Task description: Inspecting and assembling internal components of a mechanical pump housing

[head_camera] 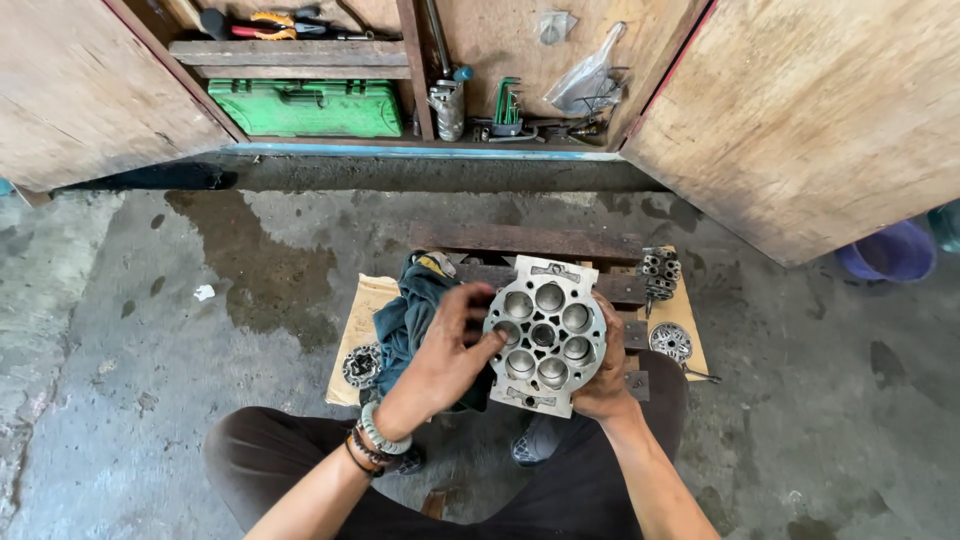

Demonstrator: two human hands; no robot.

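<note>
Grey cast metal, one item: a round-faced block with a ring of circular bores around a centre bore, held face-up between your knees, above the wooden slats and the sheet of cardboard on the concrete floor. Head view, hands: your right hand grips the block's right edge, fingers curled under it and thumb along the rim; your left hand lies over the block's left side with fingers partly spread, one fingertip touching the face near a lower-left bore, and bead bracelets sit on that wrist. Head view, surroundings: a dark teal rag is bunched just left of the block, partly under your left hand; a small round toothed part lies at the cardboard's left edge; a round perforated disc and a small cluster of metal cylinders rest to the right of the block. Further back, an open wooden cabinet holds a green tool case, a set of hex keys and pliers on the upper shelf. A purple bucket stands at far right.
</note>
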